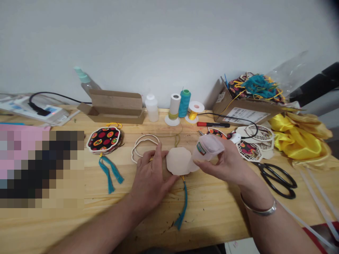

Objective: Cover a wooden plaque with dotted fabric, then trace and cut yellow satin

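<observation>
One pale panel [178,160] seemingly touches the wide-spread left hand [150,173]; farther right, the right hand [230,165] holds a translucent container [209,148].

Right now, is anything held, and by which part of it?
A translucent bottle, by its side, in the right hand; the left hand touches a pale panel.

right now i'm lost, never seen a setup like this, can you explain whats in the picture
There is no machine here: this is a person working bare-handed. The single picture comes from a camera worn on their head, looking forward and down. The right hand holds a translucent container, tilted at the right side of a pale panel. The left hand is spread at the panel's left edge. On the wooden table lie a patterned ornament with teal tassels, black-handled scissors and yellow cloth; a teal spool stands farther back.
</observation>
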`<state>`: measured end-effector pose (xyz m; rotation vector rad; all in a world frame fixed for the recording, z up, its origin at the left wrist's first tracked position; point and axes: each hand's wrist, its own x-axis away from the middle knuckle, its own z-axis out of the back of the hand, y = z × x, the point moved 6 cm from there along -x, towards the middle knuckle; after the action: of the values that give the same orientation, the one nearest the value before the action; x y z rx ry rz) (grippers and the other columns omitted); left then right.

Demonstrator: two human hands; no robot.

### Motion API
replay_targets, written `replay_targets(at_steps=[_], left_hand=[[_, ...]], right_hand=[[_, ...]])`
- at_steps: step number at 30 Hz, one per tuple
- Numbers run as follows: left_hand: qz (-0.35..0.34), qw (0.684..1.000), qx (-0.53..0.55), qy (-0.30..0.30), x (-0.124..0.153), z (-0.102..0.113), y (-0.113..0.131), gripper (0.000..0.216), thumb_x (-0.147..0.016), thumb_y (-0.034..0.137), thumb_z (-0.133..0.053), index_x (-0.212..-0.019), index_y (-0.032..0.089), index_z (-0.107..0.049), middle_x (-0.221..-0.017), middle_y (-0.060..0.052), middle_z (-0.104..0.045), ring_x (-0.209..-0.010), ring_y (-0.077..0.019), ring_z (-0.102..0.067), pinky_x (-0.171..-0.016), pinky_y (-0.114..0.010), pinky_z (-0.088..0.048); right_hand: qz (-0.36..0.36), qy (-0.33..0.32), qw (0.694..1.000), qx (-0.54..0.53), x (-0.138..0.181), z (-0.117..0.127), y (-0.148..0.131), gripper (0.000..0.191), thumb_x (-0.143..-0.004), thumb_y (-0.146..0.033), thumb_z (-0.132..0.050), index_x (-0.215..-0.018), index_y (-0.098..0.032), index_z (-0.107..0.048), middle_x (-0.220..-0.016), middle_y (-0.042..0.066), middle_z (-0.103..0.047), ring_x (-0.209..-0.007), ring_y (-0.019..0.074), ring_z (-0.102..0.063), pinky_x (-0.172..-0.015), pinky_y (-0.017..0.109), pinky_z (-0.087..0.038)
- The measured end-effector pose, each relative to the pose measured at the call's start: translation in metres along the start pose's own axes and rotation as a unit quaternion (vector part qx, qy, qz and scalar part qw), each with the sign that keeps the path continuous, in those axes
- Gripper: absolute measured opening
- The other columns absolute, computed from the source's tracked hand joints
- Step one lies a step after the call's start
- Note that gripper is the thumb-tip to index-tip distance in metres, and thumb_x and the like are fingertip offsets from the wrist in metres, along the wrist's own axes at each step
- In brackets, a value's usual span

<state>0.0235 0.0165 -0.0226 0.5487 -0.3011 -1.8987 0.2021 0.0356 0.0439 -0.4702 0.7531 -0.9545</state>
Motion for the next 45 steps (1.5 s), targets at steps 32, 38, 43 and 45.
replay_targets(at_steps=[32,38,43,45], left_hand=[[0.003,1.0,0.003,-0.004,0.0,0.0,0.001,0.096,-0.077,0.042,-0.066,-0.148,0.018,-0.005,-0.122,-0.009,-0.062,-0.113,-0.0335,-0.044,-0.095,-0.05,-0.037],[-0.004,1.0,-0.004,-0.001,0.0,0.0,0.001,0.099,-0.077,0.042,-0.066,-0.148,0.017,-0.002,-0.123,-0.009,-0.062,-0.113,-0.0328,-0.043,-0.095,-0.05,-0.037],[-0.003,1.0,0.0,0.0,0.0,0.0,0.0,0.097,-0.077,0.041,-0.066,-0.148,0.018,-0.004,-0.123,-0.009,-0.063,-0.113,-0.0328,-0.045,-0.095,-0.05,-0.038],[-0.005,1.0,0.003,0.003,0.001,-0.001,0.0,0.096,-0.077,0.04,-0.066,-0.148,0.019,-0.005,-0.123,-0.009,-0.062,-0.114,-0.0331,-0.045,-0.095,-0.05,-0.038]], right_hand=[[-0.038,0.072,0.997,0.019,-0.002,0.005,0.007,0.01,-0.076,-0.023,-0.066,-0.078,-0.022,-0.056,-0.072,0.0,-0.059,-0.059,0.0135,-0.055,-0.049,0.024,-0.045],[-0.023,0.073,0.997,-0.013,-0.001,-0.002,0.007,0.016,-0.074,-0.026,-0.07,-0.082,-0.022,-0.056,-0.074,-0.002,-0.06,-0.063,0.0135,-0.056,-0.055,0.024,-0.047],[-0.034,0.111,0.993,-0.006,-0.001,-0.001,0.014,0.018,-0.076,-0.028,-0.071,-0.086,-0.022,-0.058,-0.075,-0.001,-0.061,-0.063,0.0142,-0.056,-0.055,0.026,-0.047],[-0.028,0.112,0.993,0.002,-0.002,-0.001,0.013,0.017,-0.076,-0.028,-0.07,-0.086,-0.022,-0.058,-0.076,-0.001,-0.061,-0.064,0.0144,-0.056,-0.057,0.027,-0.048]])
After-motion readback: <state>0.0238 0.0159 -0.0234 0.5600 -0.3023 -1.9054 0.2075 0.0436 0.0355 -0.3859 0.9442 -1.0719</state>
